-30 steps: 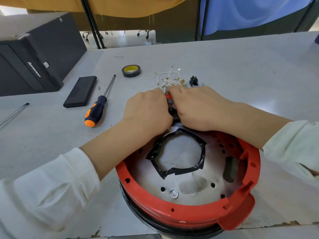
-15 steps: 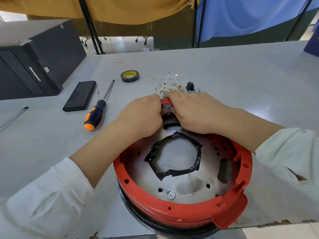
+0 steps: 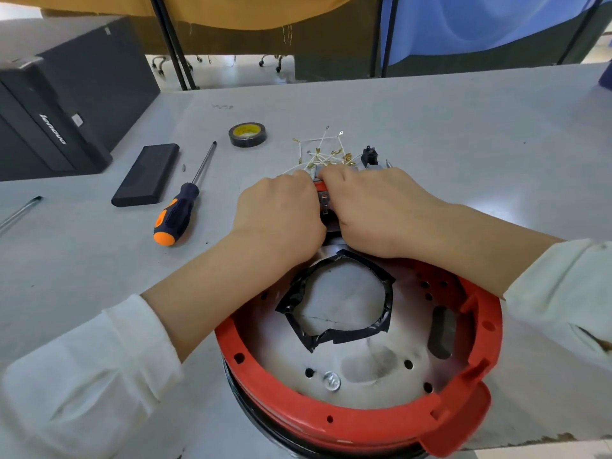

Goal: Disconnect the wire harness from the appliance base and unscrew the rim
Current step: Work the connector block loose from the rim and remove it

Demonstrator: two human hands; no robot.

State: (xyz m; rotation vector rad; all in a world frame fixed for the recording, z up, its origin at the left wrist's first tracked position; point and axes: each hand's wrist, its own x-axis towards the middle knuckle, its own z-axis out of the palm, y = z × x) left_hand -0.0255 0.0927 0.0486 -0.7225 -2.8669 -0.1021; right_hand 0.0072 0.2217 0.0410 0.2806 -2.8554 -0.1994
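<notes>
Two hands worked at the far edge of a red appliance base [image 3: 357, 422].
The left hand [image 3: 281, 217] and right hand [image 3: 374, 210] both gripped a small connector block [image 3: 323, 197] there, wires [image 3: 318, 154] just beyond.

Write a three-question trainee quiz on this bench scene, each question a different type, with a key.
1. True or false: the screwdriver is held in the right hand.
2. The tape roll lies: A) on the table beyond the hands, B) inside the red rim, C) on the black box.
3. Fill in: both hands work at the rim's ____ edge, by the wire harness.

Key: 1 false; 2 A; 3 far.
</notes>
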